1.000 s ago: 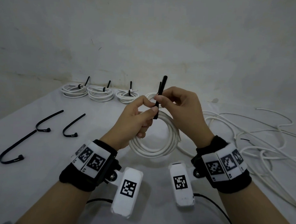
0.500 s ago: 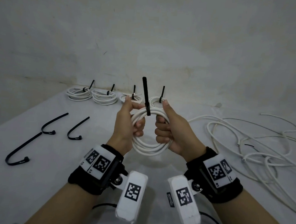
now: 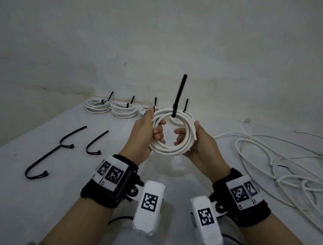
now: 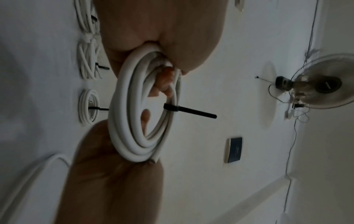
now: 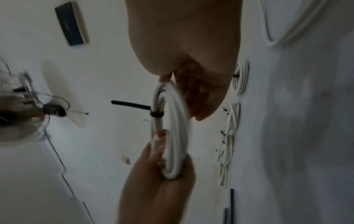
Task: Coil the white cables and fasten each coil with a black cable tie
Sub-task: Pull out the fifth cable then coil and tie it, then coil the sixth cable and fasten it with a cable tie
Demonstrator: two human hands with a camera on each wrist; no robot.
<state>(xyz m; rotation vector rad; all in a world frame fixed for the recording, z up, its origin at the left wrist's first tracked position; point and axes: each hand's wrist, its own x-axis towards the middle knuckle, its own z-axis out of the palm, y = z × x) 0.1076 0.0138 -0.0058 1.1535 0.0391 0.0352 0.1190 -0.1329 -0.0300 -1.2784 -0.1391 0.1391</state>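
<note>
On the white table [image 3: 44, 200], loose white cables [image 3: 265, 159] lie at the right and four tied coils [image 3: 98, 106] at the far edge. Above the table, the left hand [image 3: 143, 138] and right hand [image 3: 202, 147] hold a white cable coil [image 3: 171, 146] upright, fingers curled around its two sides. A black cable tie [image 3: 178, 97] closes its top, tail pointing up. Three spare ties [image 3: 94, 143] lie at the left.
</note>
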